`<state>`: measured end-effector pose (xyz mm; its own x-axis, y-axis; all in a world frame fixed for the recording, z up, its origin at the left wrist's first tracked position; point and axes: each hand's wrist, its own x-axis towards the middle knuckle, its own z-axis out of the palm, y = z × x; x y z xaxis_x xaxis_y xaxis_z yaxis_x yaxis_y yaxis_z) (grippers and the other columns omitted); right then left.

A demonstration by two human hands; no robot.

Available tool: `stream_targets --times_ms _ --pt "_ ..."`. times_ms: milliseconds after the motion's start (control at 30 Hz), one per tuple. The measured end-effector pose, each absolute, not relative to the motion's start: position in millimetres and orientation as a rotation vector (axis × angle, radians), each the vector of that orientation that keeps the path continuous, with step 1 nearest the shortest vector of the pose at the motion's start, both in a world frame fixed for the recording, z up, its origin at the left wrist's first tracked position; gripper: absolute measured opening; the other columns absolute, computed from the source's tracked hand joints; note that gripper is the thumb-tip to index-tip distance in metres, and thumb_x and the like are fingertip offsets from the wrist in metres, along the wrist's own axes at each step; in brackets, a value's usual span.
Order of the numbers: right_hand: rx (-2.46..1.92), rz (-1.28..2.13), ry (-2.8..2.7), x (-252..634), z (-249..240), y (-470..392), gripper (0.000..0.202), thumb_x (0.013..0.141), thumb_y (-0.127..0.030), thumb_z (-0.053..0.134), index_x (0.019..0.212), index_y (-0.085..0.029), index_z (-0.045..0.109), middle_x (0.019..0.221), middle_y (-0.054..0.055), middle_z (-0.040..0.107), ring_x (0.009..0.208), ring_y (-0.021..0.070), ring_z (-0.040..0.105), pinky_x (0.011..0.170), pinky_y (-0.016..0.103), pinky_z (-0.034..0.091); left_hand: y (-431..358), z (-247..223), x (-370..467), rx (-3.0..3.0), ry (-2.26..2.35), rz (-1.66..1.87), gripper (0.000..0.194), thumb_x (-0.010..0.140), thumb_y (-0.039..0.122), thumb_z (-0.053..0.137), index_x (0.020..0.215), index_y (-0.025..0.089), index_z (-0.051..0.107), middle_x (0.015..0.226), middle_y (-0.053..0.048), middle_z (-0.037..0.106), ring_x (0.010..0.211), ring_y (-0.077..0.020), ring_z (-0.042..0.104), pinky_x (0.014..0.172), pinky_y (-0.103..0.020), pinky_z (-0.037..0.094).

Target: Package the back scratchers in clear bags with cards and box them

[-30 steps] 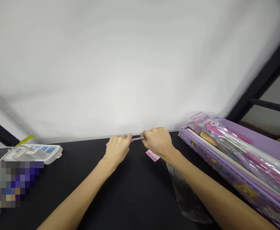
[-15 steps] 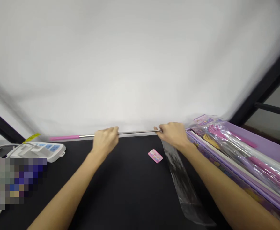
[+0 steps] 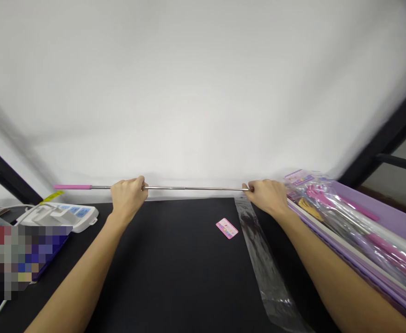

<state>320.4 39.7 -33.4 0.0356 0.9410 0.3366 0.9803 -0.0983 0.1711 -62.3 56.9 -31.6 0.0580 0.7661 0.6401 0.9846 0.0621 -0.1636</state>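
Observation:
A telescopic back scratcher (image 3: pixel 196 188) with a thin metal shaft and a pink handle lies level across the view, in front of the white wall. Wrapped round the shaft near the handle, my left hand (image 3: pixel 128 194) is closed. My right hand (image 3: pixel 267 194) is closed on the shaft's other end and hides the tip there. Below, a small pink printed card (image 3: pixel 227 228) rests on the black tabletop (image 3: pixel 175 268). A clear, empty plastic sleeve (image 3: pixel 263 263) stretches from below my right hand toward the front edge.
At right stands a purple box (image 3: pixel 372 199) holding several plastic-wrapped pink and yellow back scratchers. A white power strip (image 3: pixel 81 215) with plugs and cables sits at left, beside a blurred-out blue package (image 3: pixel 46 254). Black frame bars (image 3: pixel 393 129) rise at both sides.
My hands have moved apart, the left one leftward and the right one slightly right. More metal shaft shows between them, and the pink handle has shifted left.

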Motion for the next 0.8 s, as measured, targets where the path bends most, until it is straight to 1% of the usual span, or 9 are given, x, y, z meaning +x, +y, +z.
stream_targets --times_ms 100,200,267,333,433,533,633,700,800 --pt "-2.19 -0.551 -2.052 308.3 -33.9 36.5 0.051 0.095 -0.043 0.032 0.088 -0.02 0.077 0.083 0.015 0.076 0.08 0.0308 0.071 0.062 0.033 0.04 54.0 -33.9 -49.5 -1.806 -1.773 -0.465 0.025 0.086 0.019 0.043 0.076 0.019 0.066 0.074 -0.01 0.073 0.068 -0.0249 0.067 0.054 -0.029 0.021" --pt "-2.093 -0.515 -2.199 274.1 -34.5 29.6 0.046 0.094 -0.04 0.036 0.09 -0.02 0.077 0.083 0.015 0.076 0.081 0.0288 0.072 0.063 0.032 0.04 42.9 -41.0 -12.9 -2.075 -1.644 -0.384 0.024 0.085 0.013 0.044 0.084 0.017 0.067 0.077 -0.012 0.072 0.071 -0.0251 0.068 0.055 -0.03 0.029" --pt "-1.966 -0.486 -2.317 249.9 -34.7 25.2 0.044 0.094 -0.041 0.038 0.092 -0.02 0.077 0.085 0.014 0.076 0.081 0.027 0.072 0.064 0.031 0.041 34.2 -46.3 15.0 -2.214 -1.536 -0.351 0.019 0.084 0.014 0.049 0.086 0.02 0.067 0.079 -0.009 0.072 0.074 -0.0233 0.068 0.055 -0.03 0.033" --pt "-1.917 -0.483 -2.346 237.8 -34.1 23.3 0.044 0.095 -0.041 0.037 0.093 -0.02 0.076 0.084 0.014 0.076 0.079 0.0263 0.072 0.065 0.031 0.041 29.0 -48.0 31.9 -2.302 -1.438 -0.34 0.019 0.087 0.016 0.047 0.089 0.021 0.065 0.08 -0.007 0.071 0.077 -0.0226 0.069 0.055 -0.03 0.034" --pt "-1.974 -0.531 -2.308 250.9 -31.0 27.1 0.042 0.094 -0.039 0.039 0.092 -0.019 0.076 0.086 0.015 0.076 0.083 0.0274 0.071 0.066 0.031 0.041 31.2 -40.5 24.2 -2.281 -1.373 -0.342 0.018 0.088 0.016 0.047 0.09 0.019 0.064 0.083 -0.009 0.071 0.079 -0.0248 0.069 0.059 -0.031 0.037" --pt "-2.059 -0.56 -2.239 278.5 -27.3 33.9 0.042 0.093 -0.039 0.04 0.091 -0.019 0.076 0.085 0.015 0.076 0.083 0.0291 0.071 0.064 0.032 0.04 39.1 -29.6 -2.7 -2.117 -1.526 -0.33 0.018 0.087 0.019 0.047 0.086 0.017 0.065 0.079 -0.01 0.071 0.074 -0.0282 0.069 0.059 -0.033 0.036" --pt "-2.044 -0.589 -2.229 283.2 -26.0 35.2 0.042 0.093 -0.037 0.039 0.089 -0.02 0.077 0.083 0.015 0.075 0.081 0.0298 0.072 0.063 0.032 0.039 40.8 -28.6 -8.7 -2.124 -1.56 -0.285 0.021 0.086 0.015 0.045 0.081 0.016 0.065 0.075 -0.01 0.071 0.07 -0.029 0.069 0.054 -0.033 0.032" --pt "-1.982 -0.599 -2.267 266.9 -27.2 30.8 0.042 0.092 -0.036 0.039 0.088 -0.02 0.077 0.081 0.015 0.075 0.079 0.0301 0.072 0.061 0.032 0.039 36.2 -35.3 8.1 -2.201 -1.497 -0.262 0.021 0.086 0.014 0.045 0.081 0.017 0.066 0.077 -0.009 0.072 0.07 -0.0275 0.069 0.053 -0.032 0.031" --pt "-1.834 -0.607 -2.345 225.0 -31.2 18.4 0.043 0.092 -0.036 0.038 0.085 -0.021 0.077 0.076 0.014 0.075 0.073 0.0304 0.072 0.059 0.033 0.038 23.9 -51.6 53.2 -2.303 -1.389 -0.248 0.02 0.087 0.016 0.046 0.086 0.022 0.065 0.08 -0.004 0.073 0.074 -0.0235 0.07 0.053 -0.032 0.032"
